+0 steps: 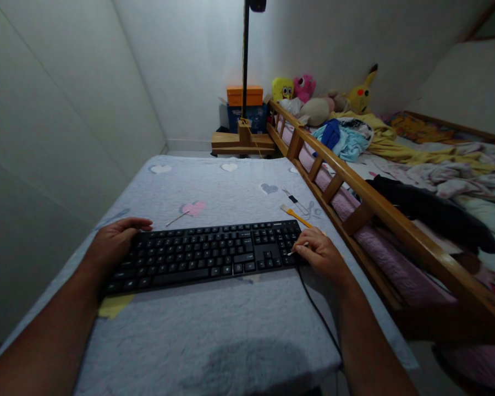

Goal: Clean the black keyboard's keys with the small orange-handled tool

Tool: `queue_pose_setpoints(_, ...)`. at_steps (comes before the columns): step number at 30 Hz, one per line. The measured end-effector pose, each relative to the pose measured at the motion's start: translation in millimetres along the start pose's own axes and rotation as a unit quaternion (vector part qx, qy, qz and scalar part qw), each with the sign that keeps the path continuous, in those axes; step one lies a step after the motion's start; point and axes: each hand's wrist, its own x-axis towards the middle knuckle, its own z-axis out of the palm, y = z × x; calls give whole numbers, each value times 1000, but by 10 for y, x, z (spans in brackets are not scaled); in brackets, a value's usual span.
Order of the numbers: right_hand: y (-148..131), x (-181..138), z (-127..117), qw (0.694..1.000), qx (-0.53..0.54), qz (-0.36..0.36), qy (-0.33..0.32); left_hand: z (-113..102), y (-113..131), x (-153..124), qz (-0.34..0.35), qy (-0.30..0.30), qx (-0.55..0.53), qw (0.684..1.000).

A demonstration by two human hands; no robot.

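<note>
A black keyboard (214,250) lies flat on the cloth-covered table in front of me. My left hand (114,242) grips its left end, thumb side along the back edge and the other fingers partly hidden. At the number pad, my right hand (319,254) pinches a white cotton swab (292,253), whose tip meets or hovers just over the keys; I cannot tell which. Behind the keyboard rests another cotton swab (177,218). A yellow-handled brush (296,215) lies beyond the right end, and near it is a thin wire tool with a black middle (293,199).
The keyboard's cable (319,313) runs off the table's front edge. A wooden bed rail (346,181) borders the table on the right, with bedding and plush toys behind it. A pale wall panel (66,137) stands left. A pole on a wooden base (243,144) stands at the back.
</note>
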Motion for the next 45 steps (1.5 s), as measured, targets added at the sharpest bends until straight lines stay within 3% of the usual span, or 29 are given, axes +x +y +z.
queue_pose_setpoints(8,13,8,-33,999,29,22,-8,6,-53,34,-4,-3,-5,1000)
queue_pose_setpoints(15,120,64,12,990,-21,32,137,8,-103,75,15,-7,7,1000)
queue_pose_setpoints(17,171,89,41,988,-42,26,144,8,-105,82,14,-6,7,1000)
queue_pose_setpoints(30,257,160,147,984,-130,15,117,2,-83,75,23,1,29,999)
queue_pose_setpoints(45,108,16,40,991,-92,32,88,13,-79,64,23,5,20,1000)
